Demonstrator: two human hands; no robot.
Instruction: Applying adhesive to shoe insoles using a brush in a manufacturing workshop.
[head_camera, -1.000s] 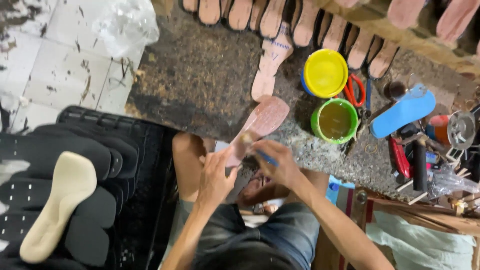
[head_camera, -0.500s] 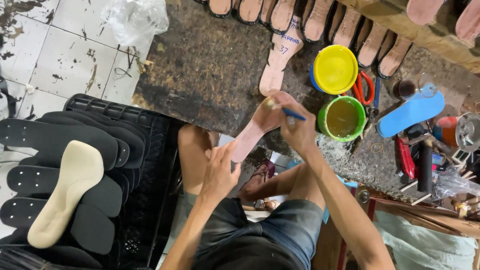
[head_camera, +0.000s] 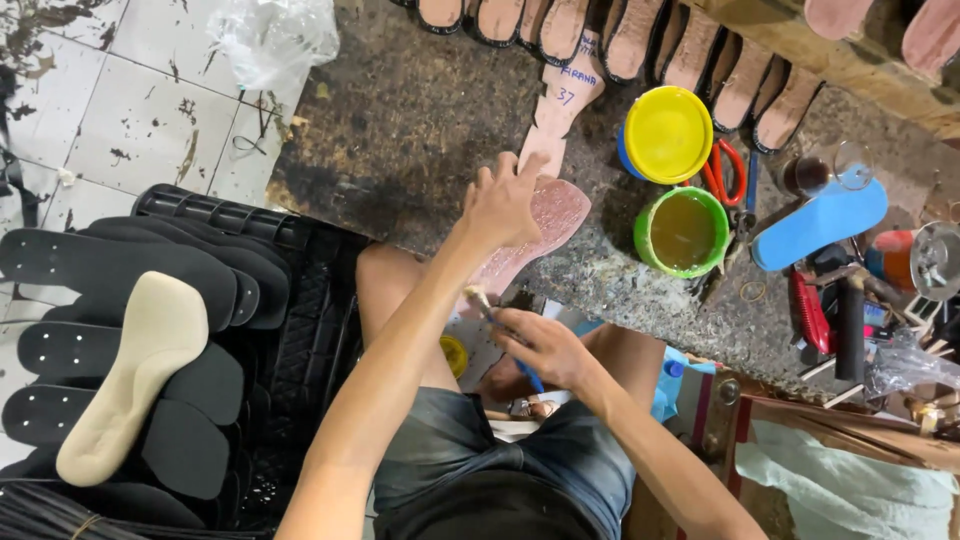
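The left hand (head_camera: 505, 205) lay with fingers spread, pressing down on a pink insole (head_camera: 535, 232) that rested on the dark, stained floor (head_camera: 400, 130) just ahead of the person's knees. The right hand (head_camera: 540, 345) was closed around a small brush (head_camera: 490, 315), its bristled tip raised near the left forearm. A green bowl of amber glue (head_camera: 682, 232) stood just right of the insole, a yellow lid (head_camera: 668, 133) behind it. Black soles (head_camera: 130, 270) and one cream insole (head_camera: 135, 375) were stacked at the left.
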